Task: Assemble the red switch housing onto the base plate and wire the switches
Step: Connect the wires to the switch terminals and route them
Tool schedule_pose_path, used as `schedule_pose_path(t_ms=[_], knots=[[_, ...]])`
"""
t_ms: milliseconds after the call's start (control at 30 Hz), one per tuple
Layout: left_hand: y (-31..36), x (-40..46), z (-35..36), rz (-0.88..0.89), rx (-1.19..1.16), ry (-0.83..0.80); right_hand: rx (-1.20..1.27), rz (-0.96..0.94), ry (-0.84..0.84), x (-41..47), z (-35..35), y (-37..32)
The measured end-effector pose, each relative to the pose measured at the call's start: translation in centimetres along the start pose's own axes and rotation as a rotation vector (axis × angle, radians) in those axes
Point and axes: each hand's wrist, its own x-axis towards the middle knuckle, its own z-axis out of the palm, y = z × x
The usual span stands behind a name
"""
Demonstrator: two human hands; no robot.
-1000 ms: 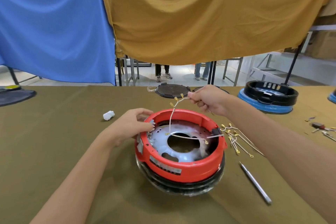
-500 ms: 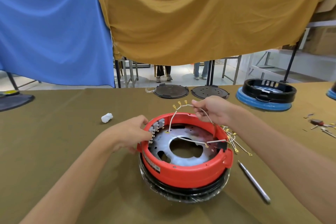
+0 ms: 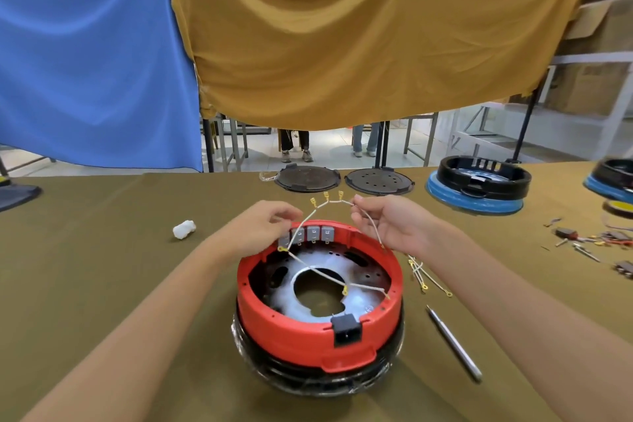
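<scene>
The red switch housing (image 3: 294,336) sits as a ring on a black, film-wrapped base with a shiny metal base plate (image 3: 356,301) inside. Several grey switches (image 3: 313,234) stand along its far inner rim. My left hand (image 3: 260,226) grips the far-left rim beside the switches. My right hand (image 3: 387,223) pinches a white wire harness (image 3: 325,204) with brass terminals, lifted above the far rim. Its strands drape down across the plate's central hole.
Loose terminal wires (image 3: 424,277) lie right of the housing, a metal rod tool (image 3: 454,343) nearer me. Two dark round lids (image 3: 308,178) and a black-and-blue unit (image 3: 479,181) stand at the far edge. A white wad (image 3: 184,229) lies left; small parts (image 3: 589,240) lie far right.
The housing has been turned, bringing the switches from the left side to the far rim and the black socket to the front. My right hand shifted a little with the wire harness.
</scene>
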Motion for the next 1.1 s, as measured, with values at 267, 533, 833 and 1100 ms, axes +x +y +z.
schedule_pose_path(t_ms=[267, 533, 833, 1100], knots=[[0.3, -1.3, 1.0, 0.162, -0.248, 0.275, -0.015, -0.114, -0.064, 0.7, 1.7, 0.8], [-1.3, -1.6, 1.8, 0.162, 0.08, 0.422, -0.644, -0.46, 0.09, 2.0, 1.6, 3.3], [-0.4, -2.1, 2.6, 0.107, 0.579, 0.518, -1.181, -0.674, 0.137, 2.0, 1.5, 4.1], [-0.5, -2.4, 2.7, 0.128, 0.508, 0.498, -1.351, -0.669, 0.042, 1.6, 1.9, 4.6]])
